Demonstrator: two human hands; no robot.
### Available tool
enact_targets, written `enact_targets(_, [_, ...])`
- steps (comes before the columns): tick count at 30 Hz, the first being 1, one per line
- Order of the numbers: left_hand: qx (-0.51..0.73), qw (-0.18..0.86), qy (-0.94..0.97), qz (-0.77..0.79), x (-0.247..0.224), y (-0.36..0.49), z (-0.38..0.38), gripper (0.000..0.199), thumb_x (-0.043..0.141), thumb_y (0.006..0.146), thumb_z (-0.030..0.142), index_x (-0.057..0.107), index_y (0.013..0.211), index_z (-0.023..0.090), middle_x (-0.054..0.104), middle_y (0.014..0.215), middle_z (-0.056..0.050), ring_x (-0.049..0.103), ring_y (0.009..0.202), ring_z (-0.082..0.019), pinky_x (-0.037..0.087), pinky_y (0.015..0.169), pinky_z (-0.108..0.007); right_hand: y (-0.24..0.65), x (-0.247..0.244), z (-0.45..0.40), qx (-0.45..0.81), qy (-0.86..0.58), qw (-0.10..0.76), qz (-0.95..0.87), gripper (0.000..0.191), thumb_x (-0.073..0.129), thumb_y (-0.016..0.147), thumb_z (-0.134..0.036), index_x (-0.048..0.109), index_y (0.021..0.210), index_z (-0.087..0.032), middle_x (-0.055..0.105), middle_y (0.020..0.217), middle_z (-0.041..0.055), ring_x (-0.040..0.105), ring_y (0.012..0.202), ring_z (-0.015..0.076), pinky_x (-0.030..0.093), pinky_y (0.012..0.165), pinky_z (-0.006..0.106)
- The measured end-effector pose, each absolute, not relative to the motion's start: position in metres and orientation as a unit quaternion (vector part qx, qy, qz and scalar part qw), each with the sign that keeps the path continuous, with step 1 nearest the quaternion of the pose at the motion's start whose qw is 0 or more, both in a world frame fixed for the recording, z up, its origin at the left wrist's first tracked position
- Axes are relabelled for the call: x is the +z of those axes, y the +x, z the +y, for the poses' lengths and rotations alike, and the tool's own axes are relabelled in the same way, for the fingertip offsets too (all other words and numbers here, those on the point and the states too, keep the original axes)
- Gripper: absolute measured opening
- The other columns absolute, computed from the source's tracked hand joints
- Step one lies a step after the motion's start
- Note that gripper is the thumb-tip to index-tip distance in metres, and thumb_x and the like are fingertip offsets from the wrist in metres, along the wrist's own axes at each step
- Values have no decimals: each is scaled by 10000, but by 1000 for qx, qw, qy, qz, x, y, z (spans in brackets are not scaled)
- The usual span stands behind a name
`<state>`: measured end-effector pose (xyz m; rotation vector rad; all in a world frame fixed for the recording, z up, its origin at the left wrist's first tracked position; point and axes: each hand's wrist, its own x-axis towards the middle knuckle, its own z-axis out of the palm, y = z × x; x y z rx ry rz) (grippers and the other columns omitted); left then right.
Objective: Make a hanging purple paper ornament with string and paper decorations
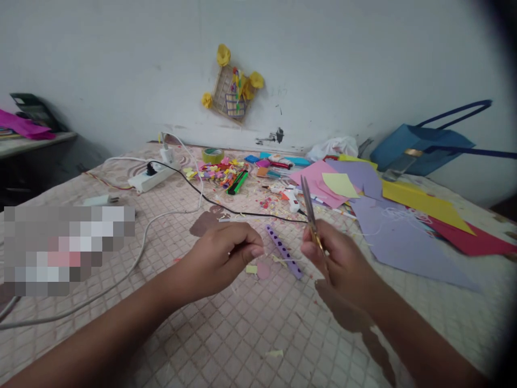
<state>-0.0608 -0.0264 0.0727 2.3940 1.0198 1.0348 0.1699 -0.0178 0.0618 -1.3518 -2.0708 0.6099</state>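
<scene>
My right hand [339,256] is wrapped round a pair of scissors [310,202] with gold-coloured handles, the blades pointing up and away from me. To the left, my left hand [226,250] is pinched, thumb against forefinger; whatever may be between the fingertips is too small to name. Between the two hands a purple strip with dark dots [284,251] lies on the patterned tablecloth [226,334]. Close to my left fingertips lie a pink paper circle [263,270] and a small pale yellow piece [251,269].
A white hot glue gun [293,200], a green cutter knife [237,182], a tape roll [212,156] and a paper scrap pile [202,171] lie farther back. Purple paper sheets [398,237] spread right. A black cable [226,207] runs from a power strip [152,178]. A blue bag [420,143] stands back right.
</scene>
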Motion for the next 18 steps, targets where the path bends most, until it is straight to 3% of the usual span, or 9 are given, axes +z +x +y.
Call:
enact_targets(2, [356,204,829,381,72,-60,-26,184,474,859,203,530,686,174,562,604,21,502,572,-100,395,534,-205,184,61,3,141,-538,289,-779,336,499,830,-526,448,732,-208,427,595,-37,379,547,119,290,493,244])
enact_targets(6, [357,259,799,408,70,-57,-26,193,402,899,236,502,742,184,559,677,0,510,625,-116,429,583,-232,210,45,24,124,-581,333,-732,303,455,856,-479,437,711,-214,443,562,-37,414,524,121,331,494,246])
enact_targets(9, [353,277,808,382,67,-56,-26,161,424,901,239,520,783,189,594,952,-55,541,946,-158,451,778,-276,222,37,25,148,-584,324,-729,253,498,835,-450,485,752,-212,511,587,-25,468,531,127,375,504,248])
enact_targets(11, [348,290,807,378,63,-55,-24,161,430,902,250,520,782,191,585,1005,-63,508,1053,-176,432,851,-304,226,36,25,148,-582,332,-727,225,518,822,-425,485,761,-211,565,642,-9,496,538,129,401,520,255])
enact_targets(15, [357,371,757,404,50,-52,-18,194,410,904,316,507,797,185,583,825,-39,542,754,-140,452,665,-273,227,36,26,141,-569,346,-732,207,514,821,-400,447,754,-217,630,771,25,563,623,149,434,573,268])
enact_targets(18, [390,461,675,423,43,-47,-16,207,443,885,344,497,774,178,572,709,-10,532,636,-113,419,567,-234,229,36,27,118,-568,305,-756,224,496,830,-425,446,761,-218,608,708,13,546,594,153,414,547,268])
